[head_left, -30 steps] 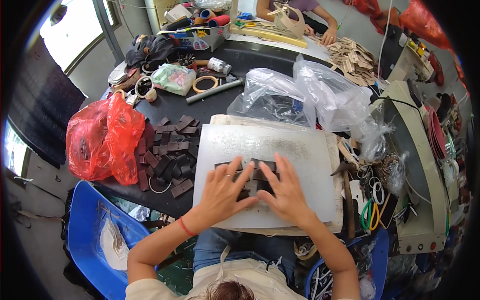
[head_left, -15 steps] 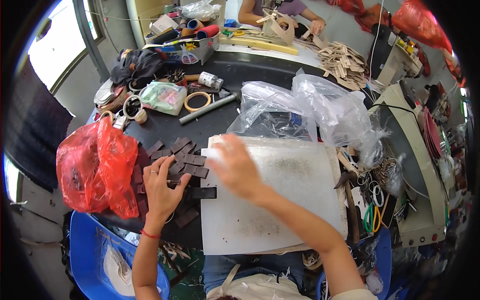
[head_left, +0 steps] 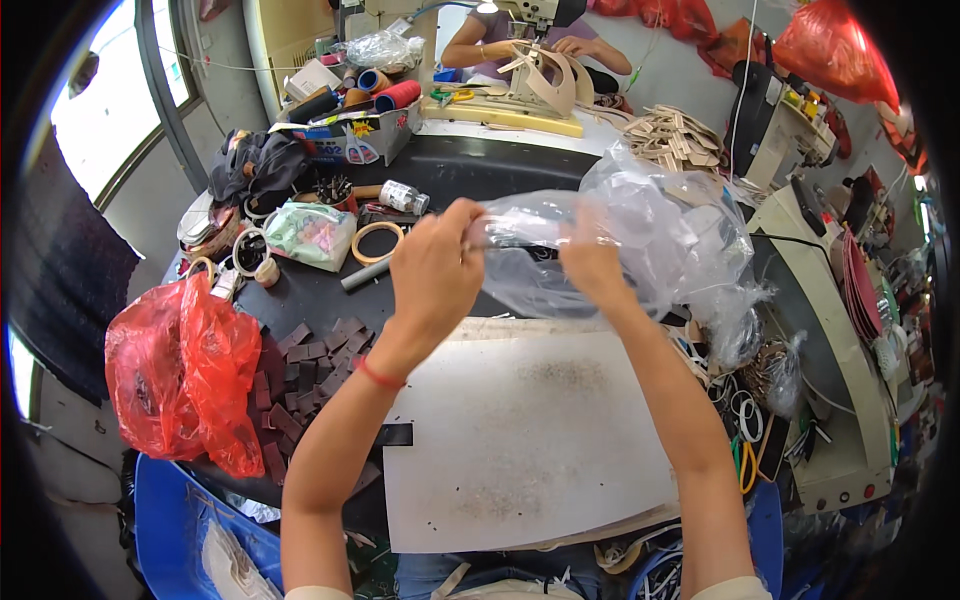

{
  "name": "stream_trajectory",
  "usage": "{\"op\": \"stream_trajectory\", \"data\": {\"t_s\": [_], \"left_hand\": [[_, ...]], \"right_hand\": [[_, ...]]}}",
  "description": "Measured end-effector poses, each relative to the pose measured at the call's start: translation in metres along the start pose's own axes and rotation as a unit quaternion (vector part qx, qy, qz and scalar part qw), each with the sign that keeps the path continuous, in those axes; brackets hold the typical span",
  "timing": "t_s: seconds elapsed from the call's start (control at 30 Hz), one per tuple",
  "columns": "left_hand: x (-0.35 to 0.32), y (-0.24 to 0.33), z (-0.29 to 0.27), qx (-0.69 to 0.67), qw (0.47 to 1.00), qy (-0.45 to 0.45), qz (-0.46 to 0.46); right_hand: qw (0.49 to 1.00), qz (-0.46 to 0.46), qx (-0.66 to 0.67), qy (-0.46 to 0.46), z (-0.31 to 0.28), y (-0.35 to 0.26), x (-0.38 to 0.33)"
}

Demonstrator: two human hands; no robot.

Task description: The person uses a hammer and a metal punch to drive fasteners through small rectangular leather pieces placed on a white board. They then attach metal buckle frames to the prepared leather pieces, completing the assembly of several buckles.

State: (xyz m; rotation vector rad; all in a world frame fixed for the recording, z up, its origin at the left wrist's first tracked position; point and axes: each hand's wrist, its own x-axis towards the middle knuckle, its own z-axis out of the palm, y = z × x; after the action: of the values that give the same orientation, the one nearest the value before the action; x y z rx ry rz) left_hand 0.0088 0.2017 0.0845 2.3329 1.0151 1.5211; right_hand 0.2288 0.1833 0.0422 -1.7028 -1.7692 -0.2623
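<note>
Both of my hands reach across the table to a clear plastic bag (head_left: 655, 245). My left hand (head_left: 435, 265) is closed on the bag's left edge, fingers curled and knuckles up. At the bag's front middle, my right hand (head_left: 597, 258) is closed on the film too, its fingertips smeared by motion. The stretch of film between the hands is lifted and blurred; what lies inside the bag I cannot make out. Below my wrists lies a white sheet (head_left: 540, 430) with dark specks. Left of it sit several small dark brown pieces (head_left: 305, 352) and a black strip (head_left: 397, 434).
A red plastic bag (head_left: 180, 365) stands at the left edge. Behind are a tape roll (head_left: 377, 242), a metal rod (head_left: 365, 275) and a small bottle (head_left: 403, 196). Scissors (head_left: 746, 462) lie at right. Across the table, a co-worker's hands are at a sewing machine (head_left: 535, 75).
My left hand has left the brown pieces and moved up and right to the clear bag. My right hand has moved right and away from me, onto the bag, which is now pulled up.
</note>
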Motion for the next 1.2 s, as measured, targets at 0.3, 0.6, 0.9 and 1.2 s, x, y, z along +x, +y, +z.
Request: {"op": "stream_trajectory", "data": {"t_s": [0.3, 0.6, 0.9, 1.2], "left_hand": [[-0.042, 0.017, -0.03, -0.149, 0.976, -0.113, -0.112], [-0.028, 0.001, -0.062, -0.124, 0.964, -0.198, -0.127], [-0.06, -0.132, -0.074, 0.114, 0.964, -0.2, -0.135], [-0.075, -0.131, -0.07, 0.001, 0.972, -0.197, -0.128]], "right_hand": [[0.992, 0.037, -0.035, -0.111, 0.042, 0.001, -0.019], [0.976, 0.154, -0.1, -0.114, 0.104, 0.006, -0.008], [0.944, 0.18, -0.087, -0.263, 0.093, -0.023, 0.011], [0.971, 0.042, -0.046, -0.232, 0.099, 0.003, -0.008]]}}
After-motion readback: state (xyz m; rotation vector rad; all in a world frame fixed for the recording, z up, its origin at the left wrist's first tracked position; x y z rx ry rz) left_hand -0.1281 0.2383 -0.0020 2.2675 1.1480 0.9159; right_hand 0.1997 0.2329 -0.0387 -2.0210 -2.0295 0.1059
